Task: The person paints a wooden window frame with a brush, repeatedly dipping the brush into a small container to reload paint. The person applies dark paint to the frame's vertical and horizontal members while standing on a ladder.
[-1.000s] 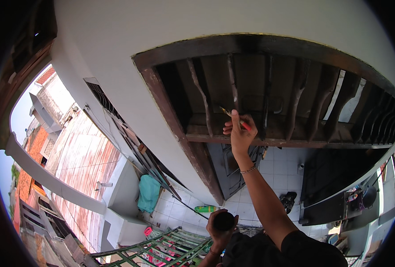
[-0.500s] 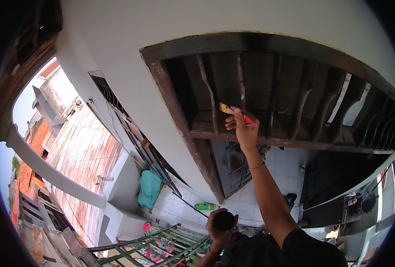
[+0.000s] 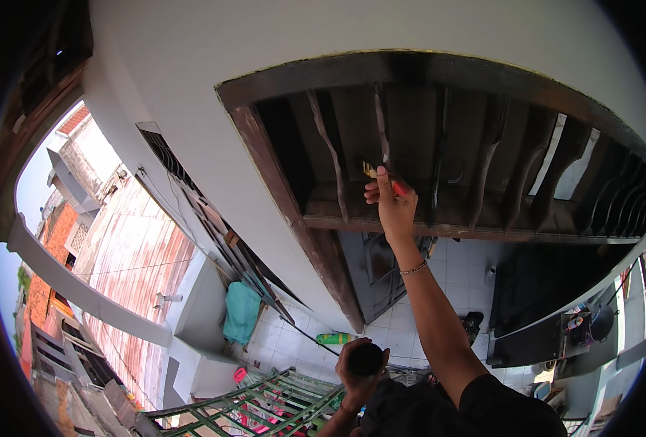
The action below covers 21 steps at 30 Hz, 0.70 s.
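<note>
Red-handled paintbrush with yellow band (image 3: 369, 170): tilted in right grip (image 3: 394, 202), its tip pointing up-left, near dark-brown, wavy-edged wooden slats (image 3: 382, 125) standing in a row; contact undetermined. Black round container (image 3: 366, 359): held in left grip (image 3: 350, 374); contents indiscernible.

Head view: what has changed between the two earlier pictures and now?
The right hand has moved slightly up the picture against the dark brown arched wooden frame, carrying the yellow-banded, red-ended paintbrush with it. The brush has turned too: it looked narrow a second ago, and its band shows broader now. Nothing was taken hold of or let go. The left hand still holds the black round-topped object.
</note>
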Each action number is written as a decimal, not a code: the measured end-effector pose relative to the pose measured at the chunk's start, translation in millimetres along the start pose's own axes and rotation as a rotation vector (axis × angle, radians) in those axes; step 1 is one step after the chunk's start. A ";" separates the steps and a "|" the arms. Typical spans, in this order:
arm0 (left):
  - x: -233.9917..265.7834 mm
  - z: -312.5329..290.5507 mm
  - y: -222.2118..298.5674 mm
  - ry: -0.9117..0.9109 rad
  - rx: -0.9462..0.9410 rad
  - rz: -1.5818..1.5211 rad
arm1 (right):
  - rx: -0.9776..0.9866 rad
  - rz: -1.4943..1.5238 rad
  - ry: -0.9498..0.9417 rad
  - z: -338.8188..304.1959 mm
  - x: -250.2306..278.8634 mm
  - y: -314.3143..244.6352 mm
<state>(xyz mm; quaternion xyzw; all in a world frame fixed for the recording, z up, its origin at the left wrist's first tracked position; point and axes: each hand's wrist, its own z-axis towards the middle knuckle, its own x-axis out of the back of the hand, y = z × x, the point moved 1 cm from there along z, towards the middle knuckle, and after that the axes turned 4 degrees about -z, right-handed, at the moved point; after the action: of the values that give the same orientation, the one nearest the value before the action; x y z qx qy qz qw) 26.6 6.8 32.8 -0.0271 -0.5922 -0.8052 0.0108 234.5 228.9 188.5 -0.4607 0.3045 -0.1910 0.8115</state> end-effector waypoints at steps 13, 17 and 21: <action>1.0 5.4 -3.8 0.003 -0.014 0.014 | -0.127 0.116 -0.159 -0.4 -14.2 17.7; -1.0 4.0 -1.2 0.016 0.021 0.015 | -0.109 0.059 -0.143 -9.6 4.8 10.9; -2.3 2.4 -3.9 -0.012 0.040 0.000 | -0.035 0.046 -0.130 4.8 -5.5 19.3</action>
<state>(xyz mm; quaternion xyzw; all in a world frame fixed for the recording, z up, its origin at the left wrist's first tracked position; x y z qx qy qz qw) 28.8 10.3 29.6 -0.0318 -0.6081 -0.7932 0.0076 234.2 244.9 175.4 -0.4792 0.2652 -0.1364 0.8255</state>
